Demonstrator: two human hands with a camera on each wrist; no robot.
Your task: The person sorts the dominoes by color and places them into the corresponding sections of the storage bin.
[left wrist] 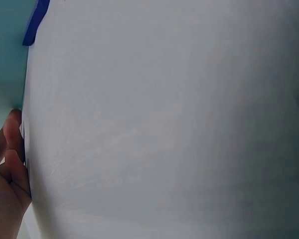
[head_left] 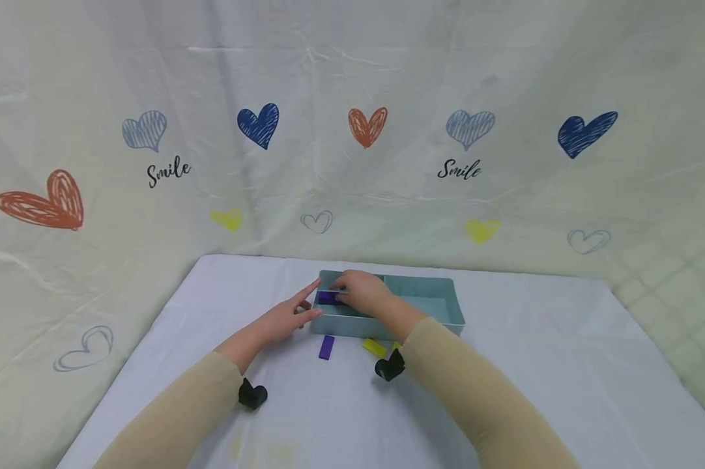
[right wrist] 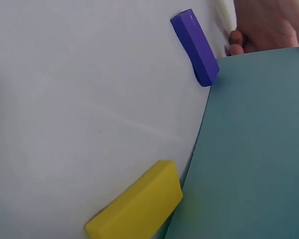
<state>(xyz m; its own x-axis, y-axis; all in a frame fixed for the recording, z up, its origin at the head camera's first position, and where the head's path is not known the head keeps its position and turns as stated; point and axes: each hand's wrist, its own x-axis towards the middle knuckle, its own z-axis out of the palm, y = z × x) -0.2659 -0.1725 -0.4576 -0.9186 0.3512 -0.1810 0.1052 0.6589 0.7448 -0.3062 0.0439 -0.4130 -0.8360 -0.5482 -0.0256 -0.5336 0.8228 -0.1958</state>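
A pale teal divided box [head_left: 388, 326] stands on the white table. At its left end is my left hand [head_left: 285, 319], index finger straight toward the back corner and thumb at the front corner; the other fingers bend beneath. My right hand [head_left: 361, 291] reaches into the left compartment, where its fingertips pinch the right end of a purple block [head_left: 327, 298]; part of this grip is hidden. Another purple block [right wrist: 197, 47] lies outside along the box's front. Beside it on the table is a yellow block [right wrist: 139, 204].
More yellow [head_left: 396, 345] shows partly behind the right wrist's black camera [head_left: 390, 366]. The box's right compartment [head_left: 429, 303] shows its bare floor. Behind the table [head_left: 563, 365] hangs a pale cloth [head_left: 352, 65] printed with hearts.
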